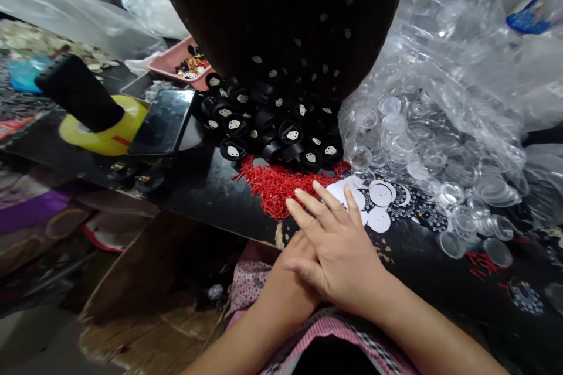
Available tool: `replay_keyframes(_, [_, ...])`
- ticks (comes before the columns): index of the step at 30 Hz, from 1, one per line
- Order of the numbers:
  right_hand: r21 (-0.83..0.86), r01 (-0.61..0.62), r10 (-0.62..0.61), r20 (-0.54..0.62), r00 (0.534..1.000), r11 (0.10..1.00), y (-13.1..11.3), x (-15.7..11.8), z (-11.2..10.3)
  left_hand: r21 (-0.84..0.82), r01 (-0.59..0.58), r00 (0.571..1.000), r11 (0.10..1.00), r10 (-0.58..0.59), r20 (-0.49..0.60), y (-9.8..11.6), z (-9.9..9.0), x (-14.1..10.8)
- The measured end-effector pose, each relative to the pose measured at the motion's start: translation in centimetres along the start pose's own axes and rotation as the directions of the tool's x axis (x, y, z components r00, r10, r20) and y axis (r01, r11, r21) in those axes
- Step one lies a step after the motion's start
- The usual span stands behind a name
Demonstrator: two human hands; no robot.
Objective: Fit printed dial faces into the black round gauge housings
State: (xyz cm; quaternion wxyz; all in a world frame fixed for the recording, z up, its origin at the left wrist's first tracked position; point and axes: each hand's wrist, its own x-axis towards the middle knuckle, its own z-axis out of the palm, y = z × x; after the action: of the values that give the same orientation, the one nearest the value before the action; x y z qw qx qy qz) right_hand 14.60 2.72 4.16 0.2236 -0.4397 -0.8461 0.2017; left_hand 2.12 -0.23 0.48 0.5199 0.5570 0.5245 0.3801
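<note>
My right hand point(341, 249) lies palm down across my left hand at the table's front edge, fingers stretched and a little apart, holding nothing. Beneath it is my left hand point(288, 281), its fingers hidden. Just beyond the fingertips is a pile of small red sticks point(281, 187). White and black printed discs point(379, 220) lie right of the fingers. Behind the red pile, round black cases with pale plates point(291, 133) spill from a dark container point(281, 6). Clear round covers point(402, 143) are heaped at the right, partly in a plastic bag point(466, 64).
At the left, a phone point(162, 123) leans near a yellow tape roll point(70, 136) with a black object point(81, 94) standing in it. A pink tray point(160, 64) holds small coloured parts. A cardboard box point(132, 287) is below the table's edge. Loose red sticks point(481, 263) lie at the right.
</note>
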Motion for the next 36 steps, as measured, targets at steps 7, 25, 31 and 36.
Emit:
replay_keyframes(7, [0.228,-0.129,0.138,-0.027,0.990,0.965,2.4,-1.8,-1.3,0.236,0.186,0.967,0.954,-0.135,-0.215,-4.9,-7.4,-6.2])
replay_keyframes(25, [0.292,-0.228,0.184,0.171,0.968,0.929,2.3,-4.0,0.1,0.176,0.067,0.776,0.982,0.059,-0.628,-3.7,-15.1,11.1])
replay_keyframes(31, [0.269,-0.230,0.190,0.167,0.967,0.935,3.2,-2.9,-0.8,-0.374,-0.076,0.857,0.924,-0.131,-0.499,-1.0,-11.0,5.4])
replay_keyframes(36, [-0.135,-0.416,0.419,-0.005,0.908,0.899,6.7,-2.3,-1.8,-0.777,0.097,0.906,0.622,-0.379,-0.190,0.7,-5.6,2.1])
